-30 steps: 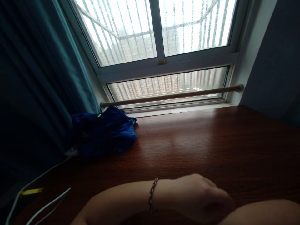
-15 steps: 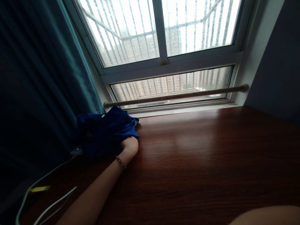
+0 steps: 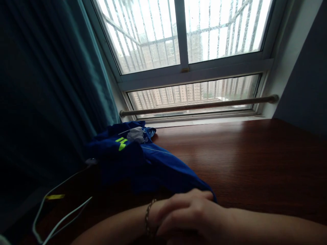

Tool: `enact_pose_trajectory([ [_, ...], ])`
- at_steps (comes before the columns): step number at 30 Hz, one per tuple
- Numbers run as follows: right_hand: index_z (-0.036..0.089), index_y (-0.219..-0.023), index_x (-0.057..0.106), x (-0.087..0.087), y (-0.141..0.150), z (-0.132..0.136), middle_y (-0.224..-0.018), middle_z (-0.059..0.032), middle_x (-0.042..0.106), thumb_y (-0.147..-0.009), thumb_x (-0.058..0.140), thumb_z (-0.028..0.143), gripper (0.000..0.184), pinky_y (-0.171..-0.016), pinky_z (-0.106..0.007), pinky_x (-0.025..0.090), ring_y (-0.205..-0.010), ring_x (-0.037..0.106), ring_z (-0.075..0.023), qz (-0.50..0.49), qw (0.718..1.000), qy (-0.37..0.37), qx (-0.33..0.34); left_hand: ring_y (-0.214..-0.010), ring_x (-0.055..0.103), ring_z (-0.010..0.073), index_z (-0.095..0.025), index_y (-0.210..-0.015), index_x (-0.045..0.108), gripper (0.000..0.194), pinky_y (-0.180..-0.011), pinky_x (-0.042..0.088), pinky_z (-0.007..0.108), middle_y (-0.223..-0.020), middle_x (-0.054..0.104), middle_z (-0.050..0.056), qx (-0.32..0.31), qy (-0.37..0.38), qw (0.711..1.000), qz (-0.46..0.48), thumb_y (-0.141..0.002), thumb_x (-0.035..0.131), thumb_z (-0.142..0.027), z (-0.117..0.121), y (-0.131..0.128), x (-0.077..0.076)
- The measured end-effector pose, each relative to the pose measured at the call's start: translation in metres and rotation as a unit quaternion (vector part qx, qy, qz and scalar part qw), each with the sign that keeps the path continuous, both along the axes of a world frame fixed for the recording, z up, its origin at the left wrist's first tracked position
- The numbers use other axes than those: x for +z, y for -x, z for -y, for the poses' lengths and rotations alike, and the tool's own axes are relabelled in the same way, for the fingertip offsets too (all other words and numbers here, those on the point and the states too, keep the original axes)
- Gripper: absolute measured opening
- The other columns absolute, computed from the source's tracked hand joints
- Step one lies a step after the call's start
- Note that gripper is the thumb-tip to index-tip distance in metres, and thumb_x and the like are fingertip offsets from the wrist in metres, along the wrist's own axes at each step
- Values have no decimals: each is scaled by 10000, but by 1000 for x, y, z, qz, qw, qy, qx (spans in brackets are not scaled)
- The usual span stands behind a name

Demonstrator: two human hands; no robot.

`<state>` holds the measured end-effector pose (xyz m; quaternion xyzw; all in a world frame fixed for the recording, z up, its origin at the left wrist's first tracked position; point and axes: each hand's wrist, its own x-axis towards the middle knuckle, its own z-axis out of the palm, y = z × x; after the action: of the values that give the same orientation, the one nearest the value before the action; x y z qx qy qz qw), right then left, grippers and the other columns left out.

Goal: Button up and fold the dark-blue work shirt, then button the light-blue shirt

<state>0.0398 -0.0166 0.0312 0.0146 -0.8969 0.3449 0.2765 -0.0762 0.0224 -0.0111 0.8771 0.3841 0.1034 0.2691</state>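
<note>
A blue garment point(image 3: 163, 163) with bright yellow-green marks and a pale grey-white patch lies crumpled on the brown wooden surface by the curtain. One part of it stretches toward me and ends at my hands. My left hand point(image 3: 201, 193), with a beaded bracelet at the wrist, is closed on this near end; most of its fingers are hidden. Across it, in front, lies my right hand point(image 3: 190, 216). Its fingers are apart and point left over the left wrist, and I see nothing held in them.
The brown wooden surface point(image 3: 245, 160) runs to the window. A metal rail point(image 3: 199, 105) crosses in front of the lower pane. A teal curtain point(image 3: 102, 88) hangs at left. White cables point(image 3: 68, 216) and a yellow strip point(image 3: 55, 196) lie at lower left.
My left hand has come back toward me and right, drawing part of the blue garment out of the pile. My right hand has come in from the lower right over my left.
</note>
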Motion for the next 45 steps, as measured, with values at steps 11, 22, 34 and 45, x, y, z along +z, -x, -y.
enact_pose_trajectory([
  [11, 180, -1086, 544, -67, 2, -68, -1095, -77, 529, -789, 554, 242, 304, -861, -306, 398, -992, 453, -199, 205, 955, -170, -134, -568, 510, 68, -139, -894, 533, 163, -483, 397, 133, -698, 551, -11, -217, 112, 970, -13, -834, 464, -274, 41, -12, 28],
  [22, 223, -873, 629, -26, -99, -189, -869, -47, 632, -673, 479, 117, 272, -672, -267, 398, -844, 570, -214, 383, 784, -99, -478, -852, 553, 140, -160, -947, 502, 164, -750, 462, 226, -944, 575, 57, -65, -121, 990, -36, -815, 424, -219, 29, -5, 14],
  [34, 110, -1152, 519, -21, -126, -198, -1145, -148, 507, -685, 533, 168, 471, -889, -382, 339, -1054, 430, -289, 321, 749, -209, -541, -1314, 157, 275, -161, -1231, 404, 461, -964, 323, 494, -1421, 213, 149, 106, -404, 892, -174, -781, 399, -65, -18, 14, -28],
  [45, 117, -975, 603, -46, -90, -189, -955, -101, 616, -726, 422, 51, 315, -825, -284, 377, -919, 549, -207, 312, 840, -158, -414, -1309, 151, 314, -265, -1330, 302, 537, -1001, 161, 604, -1432, 218, 82, 204, -481, 822, -227, -825, 375, -98, -54, 43, -21],
])
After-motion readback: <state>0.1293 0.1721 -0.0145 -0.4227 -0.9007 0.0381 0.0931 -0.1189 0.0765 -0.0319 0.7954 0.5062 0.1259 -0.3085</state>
